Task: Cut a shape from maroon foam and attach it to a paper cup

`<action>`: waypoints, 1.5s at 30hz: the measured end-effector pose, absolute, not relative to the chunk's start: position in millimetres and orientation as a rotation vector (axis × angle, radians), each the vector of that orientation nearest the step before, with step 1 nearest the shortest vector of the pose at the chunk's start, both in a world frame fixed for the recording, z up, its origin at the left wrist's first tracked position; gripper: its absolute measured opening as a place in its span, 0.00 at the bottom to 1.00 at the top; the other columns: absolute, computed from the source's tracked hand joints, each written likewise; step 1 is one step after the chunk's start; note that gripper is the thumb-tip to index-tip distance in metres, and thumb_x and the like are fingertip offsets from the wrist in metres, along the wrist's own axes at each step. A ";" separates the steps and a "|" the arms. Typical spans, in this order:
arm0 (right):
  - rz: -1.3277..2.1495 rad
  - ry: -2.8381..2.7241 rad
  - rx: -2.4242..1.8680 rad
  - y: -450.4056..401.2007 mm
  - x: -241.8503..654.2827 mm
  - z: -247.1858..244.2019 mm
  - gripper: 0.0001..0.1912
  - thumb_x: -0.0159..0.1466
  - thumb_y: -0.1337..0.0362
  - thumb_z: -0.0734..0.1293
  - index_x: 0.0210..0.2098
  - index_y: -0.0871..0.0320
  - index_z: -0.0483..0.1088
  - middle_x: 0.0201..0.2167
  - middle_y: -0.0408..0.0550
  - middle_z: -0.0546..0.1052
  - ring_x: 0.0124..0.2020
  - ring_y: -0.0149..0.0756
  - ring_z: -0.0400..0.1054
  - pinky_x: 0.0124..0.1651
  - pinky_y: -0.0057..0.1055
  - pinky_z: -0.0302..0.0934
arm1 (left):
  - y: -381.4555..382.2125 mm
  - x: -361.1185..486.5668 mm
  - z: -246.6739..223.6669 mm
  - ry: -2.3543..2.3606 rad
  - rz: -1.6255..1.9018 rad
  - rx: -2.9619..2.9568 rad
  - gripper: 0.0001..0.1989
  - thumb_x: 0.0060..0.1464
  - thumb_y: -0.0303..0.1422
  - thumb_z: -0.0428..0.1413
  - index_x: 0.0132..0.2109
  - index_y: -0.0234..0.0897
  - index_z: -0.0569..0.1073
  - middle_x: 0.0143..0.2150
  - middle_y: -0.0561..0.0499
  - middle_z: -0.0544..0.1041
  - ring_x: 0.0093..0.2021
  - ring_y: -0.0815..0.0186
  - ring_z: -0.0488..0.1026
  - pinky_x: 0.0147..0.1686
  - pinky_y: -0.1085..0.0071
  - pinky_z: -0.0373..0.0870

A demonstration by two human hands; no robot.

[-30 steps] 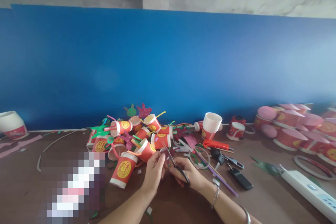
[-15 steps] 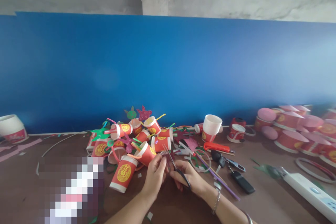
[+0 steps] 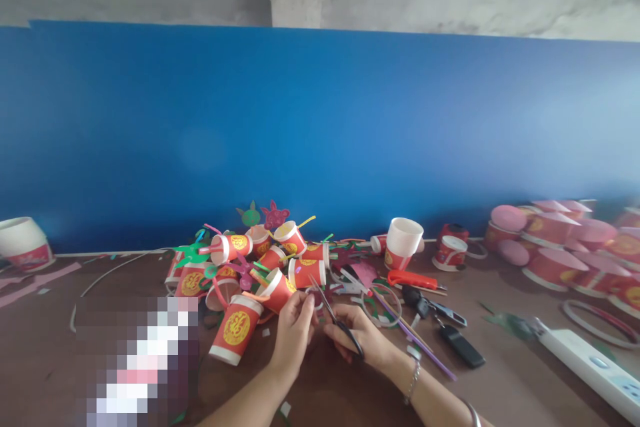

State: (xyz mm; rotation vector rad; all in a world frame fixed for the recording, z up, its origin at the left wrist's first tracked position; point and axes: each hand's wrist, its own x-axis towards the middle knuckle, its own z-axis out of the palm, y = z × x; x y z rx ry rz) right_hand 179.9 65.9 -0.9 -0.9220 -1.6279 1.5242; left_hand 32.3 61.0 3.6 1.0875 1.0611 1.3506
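My right hand (image 3: 357, 332) is closed round a pair of scissors with dark handles (image 3: 350, 337). Their slim blades point up and to the left, past my left fingertips. My left hand (image 3: 296, 323) is in a pinch just left of the blades; what lies between its fingers is too small to make out. Close to the left hand is a heap of red paper cups with gold emblems, one of them lying tilted in front (image 3: 237, 329). A tiny purple scrap (image 3: 299, 270) shows against a cup just beyond the blades.
White-topped stacked cups (image 3: 404, 240), an orange-red cutter (image 3: 413, 280), a purple stick (image 3: 425, 350) and a black key fob (image 3: 461, 345) lie to the right. Further right are a white power strip (image 3: 590, 367) and pink-topped cups (image 3: 555, 267). A blue panel (image 3: 320, 133) stands behind.
The dark reddish piece by the blades no longer shows, and a small purple scrap has appeared beyond them. My hands have barely moved.
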 end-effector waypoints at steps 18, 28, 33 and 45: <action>1.565 -1.559 -0.983 61.2 175.8 8.8 0.22 0.50 0.48 0.72 0.28 0.61 0.65 0.13 0.37 0.67 0.13 0.24 0.59 0.16 0.20 0.55 | 57.5 34.0 10.4 0.919 1.223 1.178 0.18 0.51 0.48 0.53 0.29 0.36 0.64 0.17 0.61 0.61 0.12 0.78 0.50 0.12 0.79 0.45; 1.541 -1.602 -0.938 63.1 178.2 6.7 0.22 0.52 0.47 0.70 0.28 0.62 0.66 0.11 0.35 0.63 0.11 0.22 0.54 0.14 0.19 0.49 | 59.7 33.0 5.4 0.975 1.268 1.149 0.19 0.51 0.48 0.53 0.27 0.36 0.63 0.17 0.61 0.60 0.12 0.78 0.51 0.12 0.79 0.45; 1.529 -1.610 -0.930 64.4 179.0 2.6 0.21 0.54 0.49 0.70 0.28 0.61 0.65 0.12 0.35 0.62 0.11 0.21 0.53 0.13 0.18 0.49 | 60.0 32.7 4.9 0.997 1.283 1.116 0.19 0.51 0.48 0.53 0.27 0.36 0.63 0.18 0.61 0.60 0.12 0.79 0.51 0.12 0.80 0.46; 1.583 -1.568 -0.972 61.7 178.9 8.3 0.20 0.52 0.51 0.71 0.29 0.61 0.65 0.13 0.36 0.66 0.13 0.23 0.58 0.16 0.19 0.54 | 59.7 32.3 7.4 0.919 1.250 1.154 0.17 0.53 0.45 0.53 0.29 0.36 0.63 0.18 0.61 0.60 0.14 0.79 0.51 0.13 0.80 0.46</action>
